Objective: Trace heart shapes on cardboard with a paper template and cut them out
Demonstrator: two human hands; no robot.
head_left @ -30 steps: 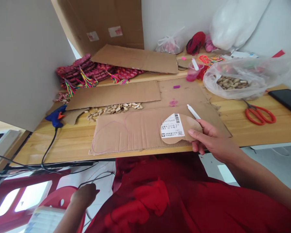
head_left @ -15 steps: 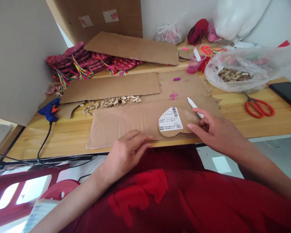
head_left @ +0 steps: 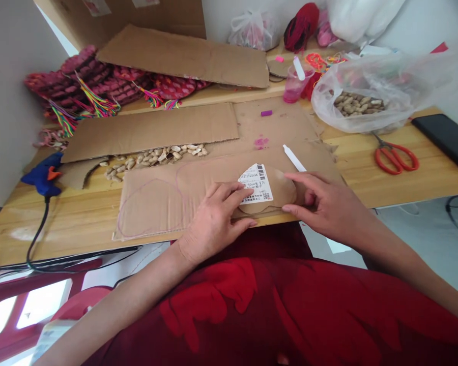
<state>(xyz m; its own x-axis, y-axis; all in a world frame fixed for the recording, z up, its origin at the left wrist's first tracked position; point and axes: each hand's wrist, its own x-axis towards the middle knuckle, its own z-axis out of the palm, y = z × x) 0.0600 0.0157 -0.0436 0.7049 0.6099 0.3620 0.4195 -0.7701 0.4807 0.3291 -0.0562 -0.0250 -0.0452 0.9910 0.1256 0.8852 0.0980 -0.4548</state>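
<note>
A rounded cardboard cutout with a printed white label lies on a larger cardboard strip. My left hand has its fingertips over the cutout's left part and the thumb along its near edge. At the right end, my right hand grips the cutout's edge between index finger and thumb. A white marker rests on the cardboard just beyond my right fingers. Curved purple outlines are drawn on the strip's left half.
Behind lie another cardboard strip, peanuts and a purple marker cap. Red-handled scissors, a black phone and a plastic bag of peanuts occupy the right. A blue glue gun sits left.
My left hand has moved right onto the cutout. My right hand has shifted onto the cutout's right edge, apart from the marker. The camera view has shifted slightly.
</note>
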